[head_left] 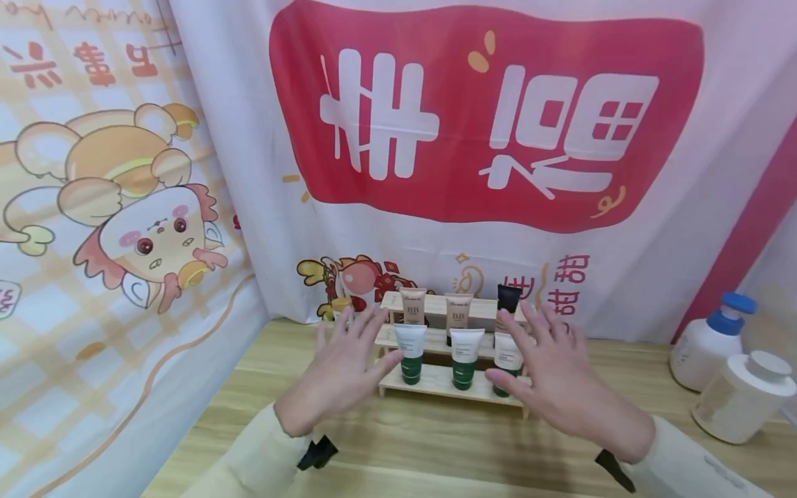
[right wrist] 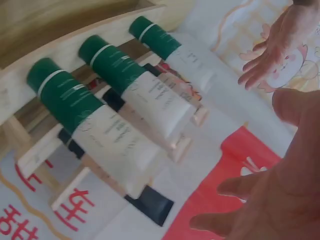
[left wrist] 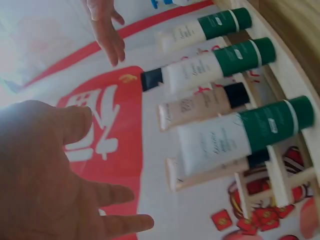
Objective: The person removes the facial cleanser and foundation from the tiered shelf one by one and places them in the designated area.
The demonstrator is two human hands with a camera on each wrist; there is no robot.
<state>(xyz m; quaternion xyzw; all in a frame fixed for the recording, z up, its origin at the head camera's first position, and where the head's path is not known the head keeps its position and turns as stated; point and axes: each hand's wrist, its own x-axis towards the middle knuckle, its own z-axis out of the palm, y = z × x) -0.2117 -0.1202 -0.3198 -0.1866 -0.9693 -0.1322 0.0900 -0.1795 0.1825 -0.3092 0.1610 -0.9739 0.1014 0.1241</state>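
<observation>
Head view: a small stepped wooden rack (head_left: 438,382) stands on a wooden table (head_left: 436,443) against a hanging cloth banner (head_left: 486,117), and both hands are raised in front of it. Left hand (head_left: 345,370): fingers straight and spread, palm toward the rack, holding nothing; it hovers just before the rack's left end, near the leftmost white tube with a green cap (head_left: 410,353). Right hand (head_left: 551,366): likewise flat and spread, empty, hovering before the rack's right end, where it partly hides a third green-capped tube (head_left: 506,356). Between the two hands, the middle green-capped tube (head_left: 465,357) stands cap down on the lower step. On the upper step, behind these, stand two beige tubes (head_left: 414,306) and one black tube (head_left: 508,298). Left wrist view: the open left palm in the foreground, with the tubes beyond it and apart from it, and the right hand farther off. Right wrist view: the same arrangement mirrored, no finger touching a tube. At the table's right edge, well apart from the rack, stand a white pump bottle with a blue top (head_left: 710,342) and a white lidded jar (head_left: 744,398).
</observation>
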